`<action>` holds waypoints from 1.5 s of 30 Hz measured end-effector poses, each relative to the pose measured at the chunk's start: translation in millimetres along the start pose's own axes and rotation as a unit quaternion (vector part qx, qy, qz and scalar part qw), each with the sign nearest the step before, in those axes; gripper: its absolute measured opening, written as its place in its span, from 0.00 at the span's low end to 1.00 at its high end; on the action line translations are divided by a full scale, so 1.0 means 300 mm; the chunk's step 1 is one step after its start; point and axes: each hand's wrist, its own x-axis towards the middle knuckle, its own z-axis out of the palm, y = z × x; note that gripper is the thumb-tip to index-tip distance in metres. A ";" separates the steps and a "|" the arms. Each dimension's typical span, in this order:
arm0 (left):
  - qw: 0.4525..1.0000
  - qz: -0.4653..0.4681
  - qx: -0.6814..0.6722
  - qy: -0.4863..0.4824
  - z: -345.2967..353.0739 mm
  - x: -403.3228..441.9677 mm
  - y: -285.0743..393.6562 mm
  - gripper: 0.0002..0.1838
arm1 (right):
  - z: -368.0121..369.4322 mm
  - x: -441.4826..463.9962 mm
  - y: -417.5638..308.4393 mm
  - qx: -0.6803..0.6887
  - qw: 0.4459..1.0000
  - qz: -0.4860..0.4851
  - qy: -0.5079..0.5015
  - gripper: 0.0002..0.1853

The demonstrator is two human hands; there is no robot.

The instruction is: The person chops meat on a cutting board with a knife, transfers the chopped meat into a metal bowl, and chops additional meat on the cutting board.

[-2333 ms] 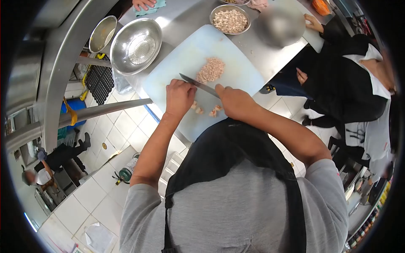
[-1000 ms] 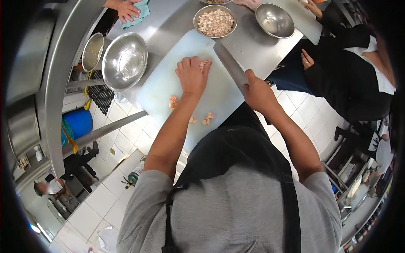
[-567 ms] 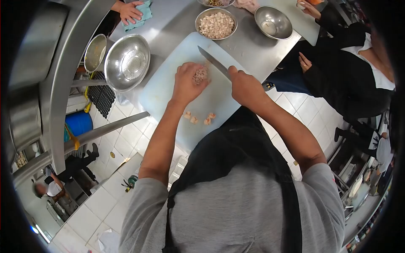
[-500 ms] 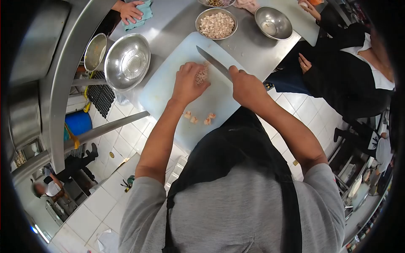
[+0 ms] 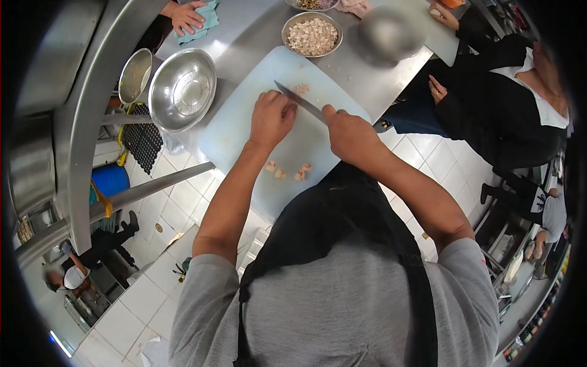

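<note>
Nearest me, a few pale pink chunks (image 5: 280, 174) lay in two little groups on the near part of my cutting board (image 5: 231, 131). Past them, my right hand (image 5: 353, 134) was wrapped tight around the handle of a knife (image 5: 310, 107), and its blade pointed far and left. My left hand (image 5: 272, 119) was curled up narrow, right beside the blade; I could not tell if it held any bits. I thought good cutting needed tucked fingertips and small, even cuts. Just past the blade lay tiny chopped bits (image 5: 301, 90). To the left, a big metal bowl (image 5: 160, 92) sat on the shiny surface (image 5: 361, 81). Farthest off, past the board, stood a bowl of chopped pieces (image 5: 335, 47).
</note>
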 end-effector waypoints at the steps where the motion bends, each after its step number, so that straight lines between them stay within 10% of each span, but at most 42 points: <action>1: 1.000 0.000 -0.005 0.000 -0.007 -0.006 0.001 0.06 | 0.017 0.000 -0.002 0.005 1.000 0.002 -0.001 0.09; 35: 0.998 -0.018 0.019 0.055 0.013 -0.123 0.016 0.05 | 0.074 -0.028 -0.030 0.004 1.000 -0.027 -0.009 0.10; 45: 0.997 -0.044 0.054 0.045 -0.063 -0.159 0.018 0.26 | 0.031 -0.034 -0.038 0.028 0.999 -0.019 0.018 0.11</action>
